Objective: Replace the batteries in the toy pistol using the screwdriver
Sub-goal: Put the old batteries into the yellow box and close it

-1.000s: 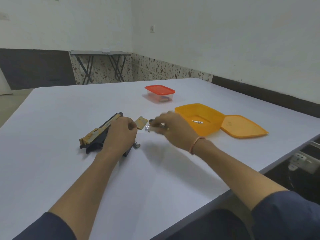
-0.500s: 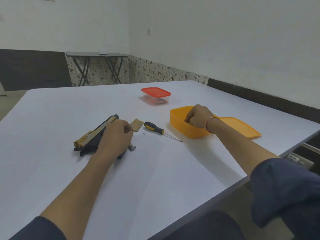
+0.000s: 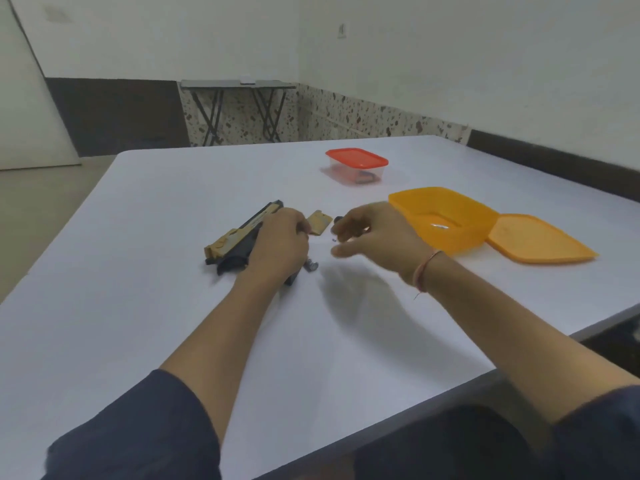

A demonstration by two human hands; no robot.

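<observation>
Left hand (image 3: 281, 247) is pinning the black-and-gold plastic toy pistol (image 3: 239, 235) flat on the white surface (image 3: 138, 271), fingers curled over its grip, likely steadying it, while the blurred right hand (image 3: 372, 233) is hovering just beside it, fingers' hold unclear.

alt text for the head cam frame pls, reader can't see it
A person's left hand holds a black and tan toy pistol flat on a white table, while the blurred right hand hovers beside it near a small tan cover. To the right sit an open orange box, its lid alongside, and farther back a clear red-lidded container.
</observation>
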